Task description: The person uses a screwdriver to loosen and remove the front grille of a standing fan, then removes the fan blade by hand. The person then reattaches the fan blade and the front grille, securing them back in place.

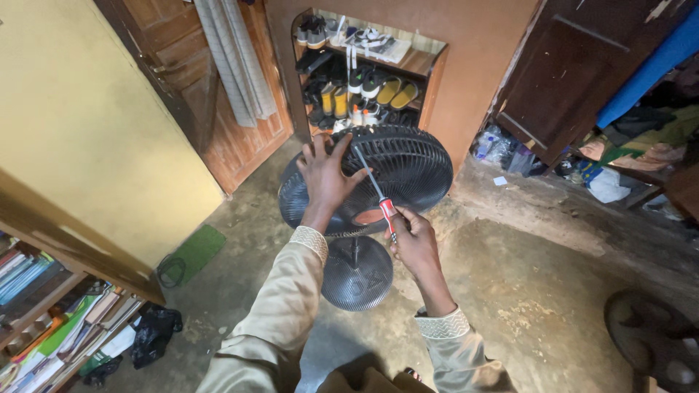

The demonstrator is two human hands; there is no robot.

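Note:
A black standing fan's round wire cage faces up in front of me, above its round black base on the concrete floor. My left hand lies spread flat on the cage's left side. My right hand grips the red-and-white handle of a screwdriver. Its metal shaft slants up and left, with the tip at the cage's top rim near my left fingers.
A recessed shelf of shoes stands behind the fan. Wooden doors are at left and right. A bookshelf fills the lower left, with a black bag beside it. Another round fan part lies at lower right; clutter sits far right.

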